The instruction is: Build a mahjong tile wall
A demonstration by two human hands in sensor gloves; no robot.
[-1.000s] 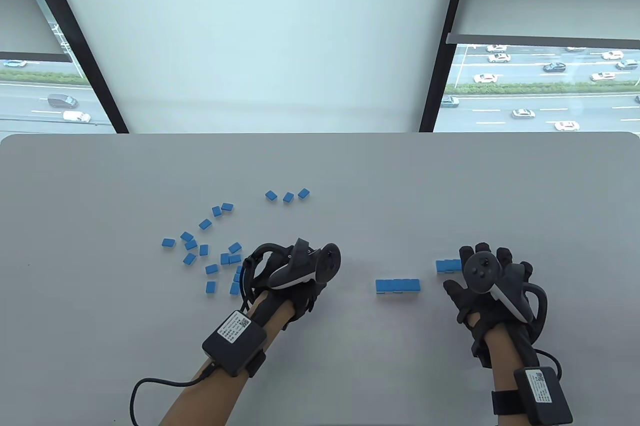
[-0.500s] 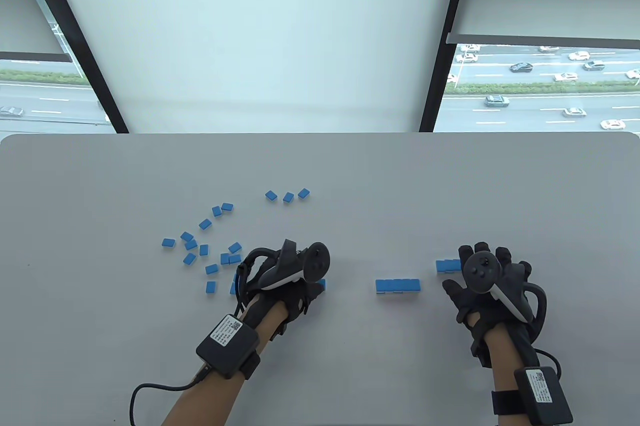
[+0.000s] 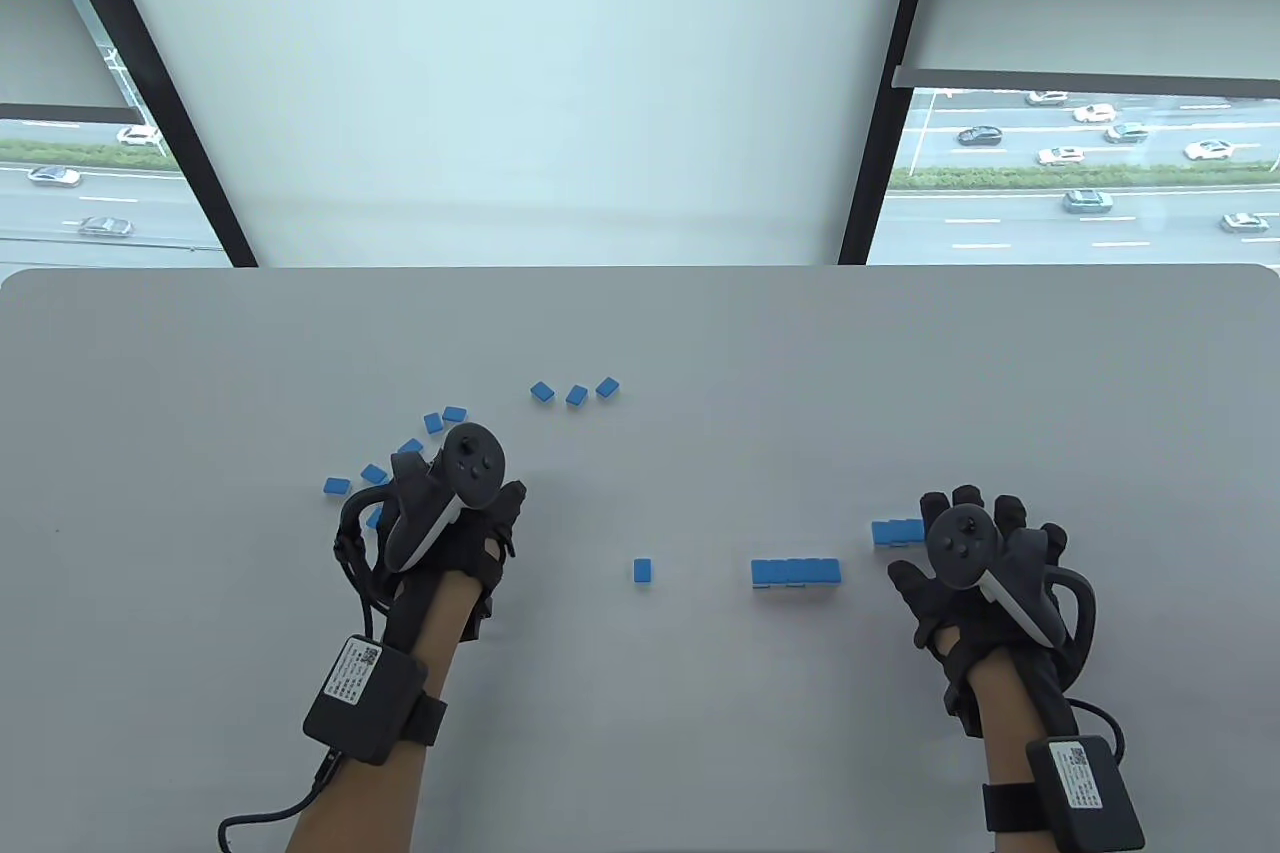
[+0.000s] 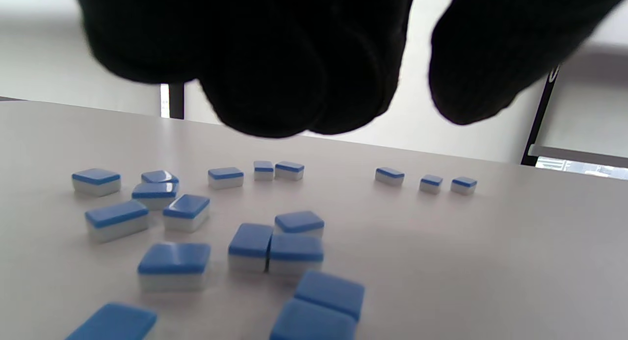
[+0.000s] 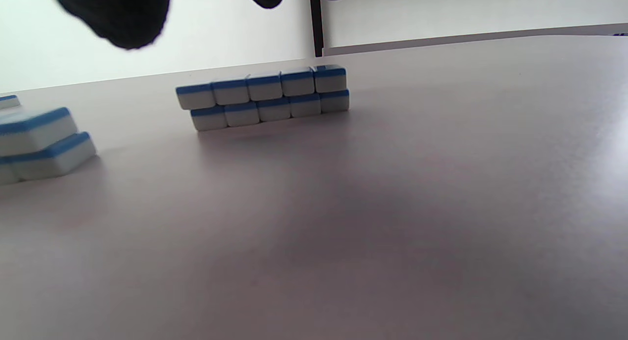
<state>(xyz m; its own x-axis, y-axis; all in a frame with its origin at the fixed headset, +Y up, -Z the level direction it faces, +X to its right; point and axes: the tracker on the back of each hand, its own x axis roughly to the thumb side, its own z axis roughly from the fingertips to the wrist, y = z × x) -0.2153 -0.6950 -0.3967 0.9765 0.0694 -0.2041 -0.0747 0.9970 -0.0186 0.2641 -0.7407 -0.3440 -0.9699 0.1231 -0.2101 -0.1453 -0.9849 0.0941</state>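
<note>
We are seeing the left hand hanging over the loose tiles at the table's left, fingers loosely bent and grasping nothing. The right hand is lying flat, fingers spread and released, beside the far stack. A single tile is lying left of the near stack.

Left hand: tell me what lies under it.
Under the left hand lie loose blue-backed tiles on the table, untouched. From above, the hand hides most of them.
</note>
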